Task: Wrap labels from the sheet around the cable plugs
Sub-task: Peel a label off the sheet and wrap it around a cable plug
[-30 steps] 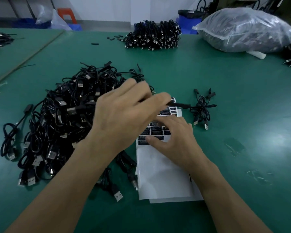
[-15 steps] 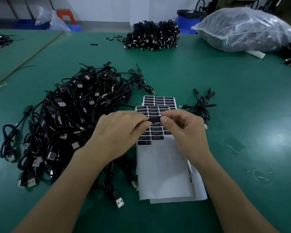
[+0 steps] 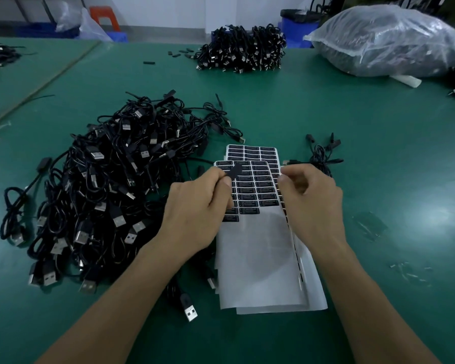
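Observation:
My left hand (image 3: 195,211) pinches a small black plug end (image 3: 235,171) between thumb and fingers, held just above the label sheet (image 3: 258,248). The sheet is white backing with rows of black labels (image 3: 258,191) on its far half; more sheets lie under it, one showing its labels (image 3: 252,151) beyond. My right hand (image 3: 310,203) hovers to the right of the plug, fingers curled, with nothing visible in it. A big loose pile of black USB cables (image 3: 103,185) lies to the left.
A few cables (image 3: 323,158) lie just right of the sheets. A stack of bundled cables (image 3: 242,48) and a full clear plastic bag (image 3: 389,40) sit at the back. One USB plug (image 3: 191,312) lies below my left forearm on the green mat (image 3: 378,153).
A second ago my left hand reached over the sheet while the right pressed on it. Then both pinched the black piece together. Now the right hand has let go and moved right.

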`<act>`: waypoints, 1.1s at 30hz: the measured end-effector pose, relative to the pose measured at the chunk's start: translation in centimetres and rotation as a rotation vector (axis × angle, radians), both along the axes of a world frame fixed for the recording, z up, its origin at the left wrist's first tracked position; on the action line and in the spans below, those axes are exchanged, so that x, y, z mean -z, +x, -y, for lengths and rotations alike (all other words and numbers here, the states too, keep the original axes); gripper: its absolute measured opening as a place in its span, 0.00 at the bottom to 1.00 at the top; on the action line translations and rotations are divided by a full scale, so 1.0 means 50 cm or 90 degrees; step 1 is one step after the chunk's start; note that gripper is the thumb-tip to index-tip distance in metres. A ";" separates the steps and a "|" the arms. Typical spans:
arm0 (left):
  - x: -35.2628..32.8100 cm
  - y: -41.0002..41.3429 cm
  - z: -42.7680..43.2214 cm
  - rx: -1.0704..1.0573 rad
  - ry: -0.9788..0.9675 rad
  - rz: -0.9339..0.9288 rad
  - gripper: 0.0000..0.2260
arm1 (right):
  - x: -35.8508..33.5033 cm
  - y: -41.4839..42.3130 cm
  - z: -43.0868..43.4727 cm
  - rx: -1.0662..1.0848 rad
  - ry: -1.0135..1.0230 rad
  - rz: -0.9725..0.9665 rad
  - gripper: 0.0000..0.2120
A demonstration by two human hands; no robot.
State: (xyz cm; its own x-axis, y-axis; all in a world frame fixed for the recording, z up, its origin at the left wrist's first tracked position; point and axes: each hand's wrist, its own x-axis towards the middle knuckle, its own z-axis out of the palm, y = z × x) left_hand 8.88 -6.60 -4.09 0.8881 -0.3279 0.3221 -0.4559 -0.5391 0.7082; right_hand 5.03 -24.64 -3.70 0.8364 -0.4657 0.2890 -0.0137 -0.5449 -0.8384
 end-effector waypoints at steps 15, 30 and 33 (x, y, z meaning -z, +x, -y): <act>0.012 -0.003 0.023 -0.004 0.078 0.056 0.18 | -0.009 -0.017 0.025 -0.020 -0.045 -0.300 0.28; 0.004 -0.014 0.019 0.019 0.047 -0.026 0.21 | -0.006 -0.007 0.005 -0.127 0.284 -0.199 0.13; 0.003 -0.014 0.018 0.017 0.052 -0.025 0.21 | -0.004 -0.008 0.000 -0.163 0.286 -0.207 0.13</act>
